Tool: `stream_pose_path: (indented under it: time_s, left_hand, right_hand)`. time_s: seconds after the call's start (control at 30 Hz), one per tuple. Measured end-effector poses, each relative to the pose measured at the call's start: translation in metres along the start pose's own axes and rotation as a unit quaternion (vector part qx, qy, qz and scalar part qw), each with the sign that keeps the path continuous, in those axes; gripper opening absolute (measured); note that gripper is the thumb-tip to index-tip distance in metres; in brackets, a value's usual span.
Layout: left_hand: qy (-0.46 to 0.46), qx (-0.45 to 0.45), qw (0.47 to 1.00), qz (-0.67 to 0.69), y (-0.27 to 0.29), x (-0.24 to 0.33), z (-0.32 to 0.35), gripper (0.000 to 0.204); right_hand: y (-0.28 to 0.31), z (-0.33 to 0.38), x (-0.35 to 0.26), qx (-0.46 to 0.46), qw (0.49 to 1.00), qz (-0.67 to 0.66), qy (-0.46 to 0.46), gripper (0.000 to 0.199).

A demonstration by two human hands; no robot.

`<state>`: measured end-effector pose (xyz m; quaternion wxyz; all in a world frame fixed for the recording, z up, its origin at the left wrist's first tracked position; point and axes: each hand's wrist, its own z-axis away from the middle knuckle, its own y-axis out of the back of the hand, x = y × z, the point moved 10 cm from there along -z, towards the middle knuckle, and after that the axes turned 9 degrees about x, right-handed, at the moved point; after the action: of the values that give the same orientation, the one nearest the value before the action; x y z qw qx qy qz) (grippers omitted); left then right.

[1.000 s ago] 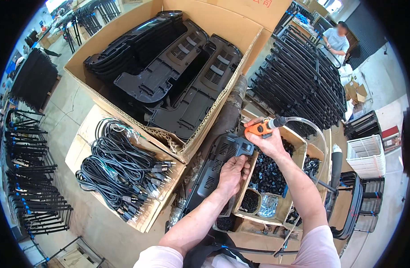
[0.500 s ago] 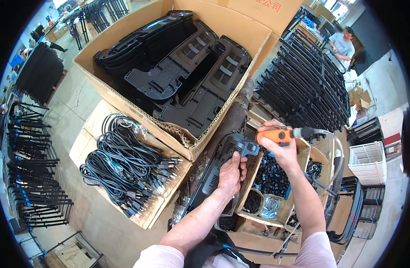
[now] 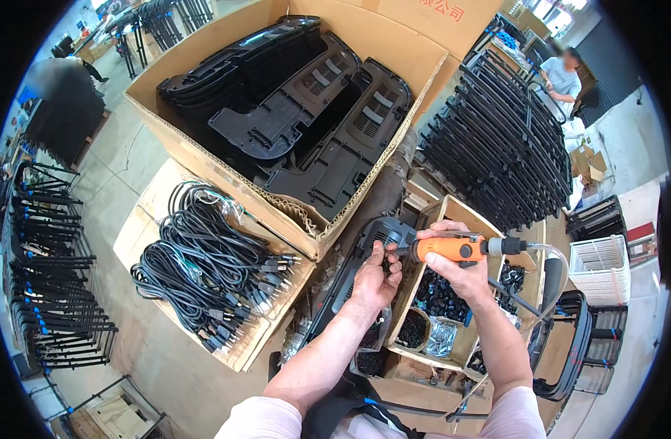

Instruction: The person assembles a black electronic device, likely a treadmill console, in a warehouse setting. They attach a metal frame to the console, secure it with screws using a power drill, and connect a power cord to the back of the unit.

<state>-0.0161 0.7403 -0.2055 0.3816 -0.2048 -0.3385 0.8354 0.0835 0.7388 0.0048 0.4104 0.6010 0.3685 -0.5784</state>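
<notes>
My right hand (image 3: 465, 282) is wrapped round an orange power screwdriver (image 3: 450, 249), held nearly level with its nose pointing left. A clear hose leaves its rear end. Close to that nose, my left hand (image 3: 372, 285) has its thumb and fingers pinched together. Whatever sits between those fingertips is too small to make out. Beneath and beyond the left hand lies a long black plastic housing (image 3: 385, 227) with vent slots, slanting up to the right. Whether the driver's tip touches anything is hidden by the fingers.
A cardboard box (image 3: 196, 164) of black plastic panels stands beyond. Bundled black power cords (image 3: 196, 252) lie on cardboard at left. Right of the housing is a divided wooden bin (image 3: 399, 344) of small black parts and silvery pieces. Black frames (image 3: 496, 146) stack behind; a person (image 3: 562, 77) works there.
The screwdriver has come lower, its nose now beside my left fingertips. My left hand has shifted slightly left on the housing, its fingers now pinched. The housing's upper end has turned or shifted a little.
</notes>
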Motion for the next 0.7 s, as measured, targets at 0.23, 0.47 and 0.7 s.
stream_pose_path:
  time_s: [0.23, 0.47, 0.7]
  left_hand:
    - [0.02, -0.026, 0.999, -0.029, 0.001, 0.008, 0.003, 0.037]
    - [0.029, 0.0, 0.998, -0.062, 0.006, 0.005, 0.008, 0.035]
    - [0.0, 0.02, 1.0, -0.015, 0.004, 0.012, 0.008, 0.036]
  right_hand:
    - [-0.007, -0.001, -0.008, -0.007, 0.999, 0.033, 0.011, 0.051]
    - [-0.02, 0.001, -0.002, -0.031, 0.998, 0.051, -0.003, 0.054]
    - [-0.034, -0.005, 0.012, -0.023, 0.998, 0.055, 0.006, 0.052]
